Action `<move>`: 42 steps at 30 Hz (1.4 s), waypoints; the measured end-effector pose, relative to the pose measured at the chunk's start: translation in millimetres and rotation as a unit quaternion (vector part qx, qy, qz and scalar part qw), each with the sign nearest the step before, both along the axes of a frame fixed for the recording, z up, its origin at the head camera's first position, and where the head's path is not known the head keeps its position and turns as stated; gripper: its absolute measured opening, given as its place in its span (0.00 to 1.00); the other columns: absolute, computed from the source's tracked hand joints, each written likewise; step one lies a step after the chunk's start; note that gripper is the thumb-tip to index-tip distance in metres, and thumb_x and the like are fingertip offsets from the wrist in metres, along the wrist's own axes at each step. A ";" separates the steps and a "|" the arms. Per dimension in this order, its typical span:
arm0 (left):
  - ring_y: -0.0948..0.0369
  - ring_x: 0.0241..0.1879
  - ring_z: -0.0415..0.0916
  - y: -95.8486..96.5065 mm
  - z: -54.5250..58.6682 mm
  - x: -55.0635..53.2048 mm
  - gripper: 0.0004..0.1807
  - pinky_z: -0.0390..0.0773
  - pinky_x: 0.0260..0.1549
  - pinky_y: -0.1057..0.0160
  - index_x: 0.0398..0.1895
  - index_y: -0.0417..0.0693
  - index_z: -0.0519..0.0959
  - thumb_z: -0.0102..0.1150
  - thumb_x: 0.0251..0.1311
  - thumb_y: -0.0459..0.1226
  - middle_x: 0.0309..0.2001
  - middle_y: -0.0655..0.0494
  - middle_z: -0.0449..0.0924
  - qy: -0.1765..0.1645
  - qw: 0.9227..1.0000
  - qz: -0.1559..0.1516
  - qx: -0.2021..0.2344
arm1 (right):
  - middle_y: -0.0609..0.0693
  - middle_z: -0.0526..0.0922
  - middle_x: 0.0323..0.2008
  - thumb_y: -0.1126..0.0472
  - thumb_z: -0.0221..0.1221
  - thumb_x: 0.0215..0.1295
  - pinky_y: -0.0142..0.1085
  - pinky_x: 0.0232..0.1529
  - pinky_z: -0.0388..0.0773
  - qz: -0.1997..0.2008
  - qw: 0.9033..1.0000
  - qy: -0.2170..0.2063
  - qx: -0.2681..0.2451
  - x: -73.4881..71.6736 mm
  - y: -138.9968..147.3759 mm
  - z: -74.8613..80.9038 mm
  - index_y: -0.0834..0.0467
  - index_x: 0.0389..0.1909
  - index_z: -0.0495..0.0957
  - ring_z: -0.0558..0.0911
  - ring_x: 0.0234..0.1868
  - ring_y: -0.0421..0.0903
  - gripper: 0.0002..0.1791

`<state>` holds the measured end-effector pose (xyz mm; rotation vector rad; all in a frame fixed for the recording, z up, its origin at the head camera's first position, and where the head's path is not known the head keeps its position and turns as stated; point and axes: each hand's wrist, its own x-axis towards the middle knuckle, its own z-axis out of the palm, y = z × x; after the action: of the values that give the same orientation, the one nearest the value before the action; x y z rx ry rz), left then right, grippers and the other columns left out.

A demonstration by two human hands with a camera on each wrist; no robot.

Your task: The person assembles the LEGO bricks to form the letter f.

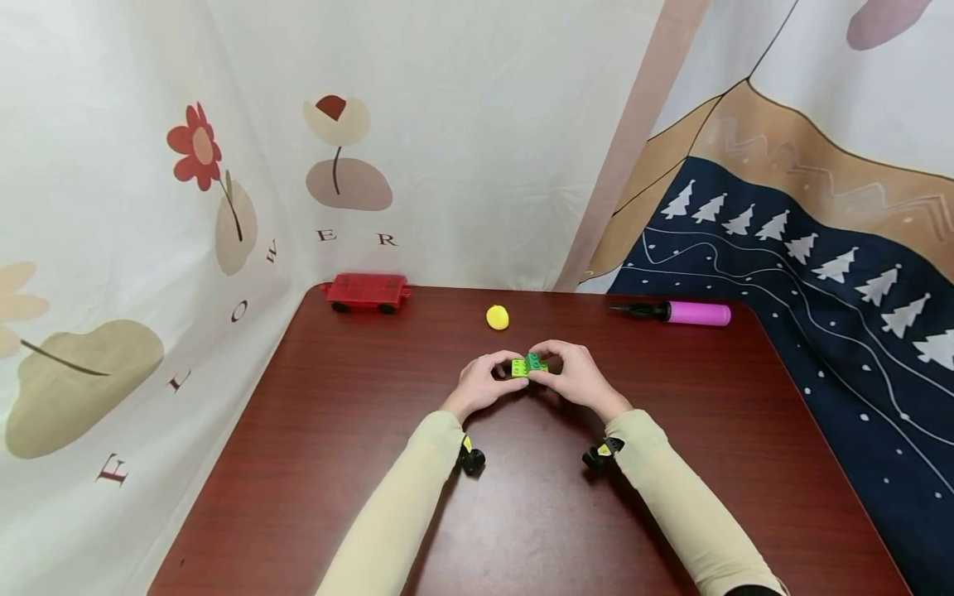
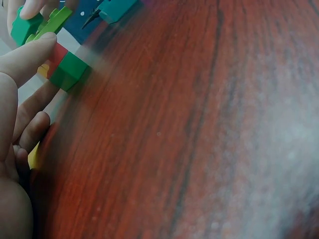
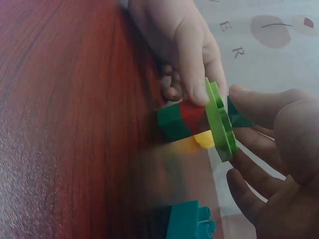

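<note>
Both hands hold a small stack of toy building blocks above the middle of the table. The stack has a lime-green studded plate (image 3: pixel 219 122), a red block (image 3: pixel 193 117) and a green block (image 3: pixel 173 122) beneath it, and another green block (image 1: pixel 533 362) on top. My left hand (image 1: pixel 483 385) grips the plate and the red block, thumb at the plate's edge. With thumb and fingers, my right hand (image 1: pixel 580 379) pinches the top green block. A teal block (image 3: pixel 187 224) stands on the table close by; the right hand hides it in the head view.
A red toy wagon (image 1: pixel 367 291) stands at the back left edge. Beyond the hands lies a yellow lemon-shaped thing (image 1: pixel 498 317). At the back right is a pink-and-black hand pump (image 1: pixel 681 313). Printed cloth (image 1: pixel 462 149) hangs behind the wooden table (image 1: pixel 335 430).
</note>
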<state>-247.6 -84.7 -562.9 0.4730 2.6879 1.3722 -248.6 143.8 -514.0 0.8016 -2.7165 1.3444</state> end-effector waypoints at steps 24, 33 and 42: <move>0.63 0.40 0.76 2.9 0.9 -0.4 0.24 0.70 0.44 0.56 0.60 0.67 0.84 0.73 0.62 0.55 0.39 0.63 0.80 0.000 1.000 -0.002 -0.005 | 0.52 0.87 0.51 0.61 0.67 0.71 0.48 0.51 0.83 0.019 0.999 0.043 0.018 1.0 -4.6 -3.4 0.62 0.59 0.84 0.85 0.49 0.48 0.18; 0.63 0.39 0.75 3.0 0.1 1.0 0.23 0.70 0.44 0.56 0.60 0.66 0.84 0.73 0.63 0.55 0.38 0.63 0.80 0.005 1.000 -0.003 0.005 | 0.52 0.87 0.50 0.62 0.67 0.71 0.47 0.51 0.83 0.014 0.999 0.031 -0.006 3.0 -6.7 -8.0 0.63 0.55 0.84 0.85 0.49 0.49 0.15; 0.63 0.40 0.76 1.2 0.8 -0.2 0.24 0.71 0.46 0.55 0.59 0.66 0.84 0.75 0.61 0.54 0.38 0.63 0.80 0.004 1.000 -0.002 -0.003 | 0.51 0.86 0.48 0.61 0.68 0.71 0.40 0.46 0.81 0.012 0.999 0.053 -0.003 2.4 -10.3 -11.7 0.58 0.53 0.85 0.83 0.44 0.45 0.13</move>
<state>-247.8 -83.5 -562.0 0.4831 2.6949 1.3644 -246.2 133.5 -525.7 0.8819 -2.6287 1.2761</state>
